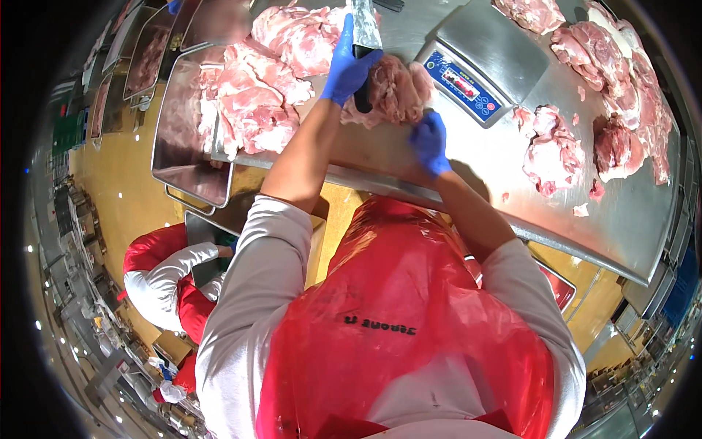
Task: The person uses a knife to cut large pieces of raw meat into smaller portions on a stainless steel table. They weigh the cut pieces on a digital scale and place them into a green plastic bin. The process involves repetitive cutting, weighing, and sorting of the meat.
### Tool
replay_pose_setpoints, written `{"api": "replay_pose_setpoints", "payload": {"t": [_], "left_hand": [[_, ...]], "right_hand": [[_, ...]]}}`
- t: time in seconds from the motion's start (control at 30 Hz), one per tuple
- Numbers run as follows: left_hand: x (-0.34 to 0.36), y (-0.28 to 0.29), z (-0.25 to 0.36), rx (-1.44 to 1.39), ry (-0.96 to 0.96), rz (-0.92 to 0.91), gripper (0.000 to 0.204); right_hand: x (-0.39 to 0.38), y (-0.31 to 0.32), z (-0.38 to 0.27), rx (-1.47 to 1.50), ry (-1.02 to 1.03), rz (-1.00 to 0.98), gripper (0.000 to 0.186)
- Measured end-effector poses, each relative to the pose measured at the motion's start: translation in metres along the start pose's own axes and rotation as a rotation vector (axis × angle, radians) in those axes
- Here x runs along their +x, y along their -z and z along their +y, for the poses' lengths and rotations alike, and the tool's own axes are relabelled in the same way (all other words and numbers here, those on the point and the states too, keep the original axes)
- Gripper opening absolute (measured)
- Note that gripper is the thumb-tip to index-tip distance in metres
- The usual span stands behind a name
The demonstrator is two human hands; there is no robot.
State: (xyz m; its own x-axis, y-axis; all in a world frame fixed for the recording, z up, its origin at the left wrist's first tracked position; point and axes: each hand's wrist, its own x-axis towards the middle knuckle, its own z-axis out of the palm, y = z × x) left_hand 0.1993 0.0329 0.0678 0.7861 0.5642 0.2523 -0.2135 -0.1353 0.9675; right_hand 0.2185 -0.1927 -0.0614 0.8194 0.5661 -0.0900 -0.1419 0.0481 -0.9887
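Note:
My blue-gloved left hand (349, 72) grips a broad metal-bladed tool (365, 22) with a black handle, held over the upper middle of the steel table (358, 150). Beside and partly under that handle lies a cut of pink meat (398, 88). My blue-gloved right hand (430, 140) is closed just below the meat's right end; whether anything is inside its fingers is hidden. A digital scale with a blue panel and bare steel plate (490, 51) stands right of the meat. A large heap of meat (259, 102) lies to the left.
More meat (592, 62) and smaller piles (552, 154) lie on the right. A steel tub (179, 157) hangs at the table's left end, with further bins (142, 77) beyond. A co-worker (168, 285) in white sleeves and red apron bends at lower left, with another person (174, 388) behind.

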Motion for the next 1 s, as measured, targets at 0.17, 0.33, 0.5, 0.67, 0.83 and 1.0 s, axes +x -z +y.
{"api": "replay_pose_setpoints", "payload": {"t": [0.17, 0.33, 0.5, 0.67, 0.83, 1.0], "left_hand": [[-0.06, 0.023, 0.025, 0.163, 0.126, 0.113, 0.089], [-0.094, 0.031, -0.019, 0.265, 0.073, 0.009, 0.088], [-0.088, 0.07, -0.013, 0.264, 0.228, 0.011, 0.085], [-0.122, 0.092, 0.037, 0.454, 0.351, -0.158, 0.075], [-0.153, 0.065, 0.045, 0.708, 0.097, -0.404, 0.069], [-0.158, 0.034, 0.033, 0.776, 0.214, -0.49, 0.066]], "right_hand": [[-0.022, 0.026, -0.074, -0.485, 0.253, 0.057, 0.025], [-0.014, -0.055, -0.077, -1.039, 0.532, -0.141, 0.058], [0.042, -0.029, -0.045, -0.647, 0.404, -0.226, 0.041], [0.037, 0.016, -0.067, -0.794, 0.532, -0.174, 0.047], [-0.002, -0.024, -0.063, -0.961, 0.393, 0.036, 0.063], [0.02, -0.013, -0.053, -0.964, 0.199, -0.016, 0.033]]}}
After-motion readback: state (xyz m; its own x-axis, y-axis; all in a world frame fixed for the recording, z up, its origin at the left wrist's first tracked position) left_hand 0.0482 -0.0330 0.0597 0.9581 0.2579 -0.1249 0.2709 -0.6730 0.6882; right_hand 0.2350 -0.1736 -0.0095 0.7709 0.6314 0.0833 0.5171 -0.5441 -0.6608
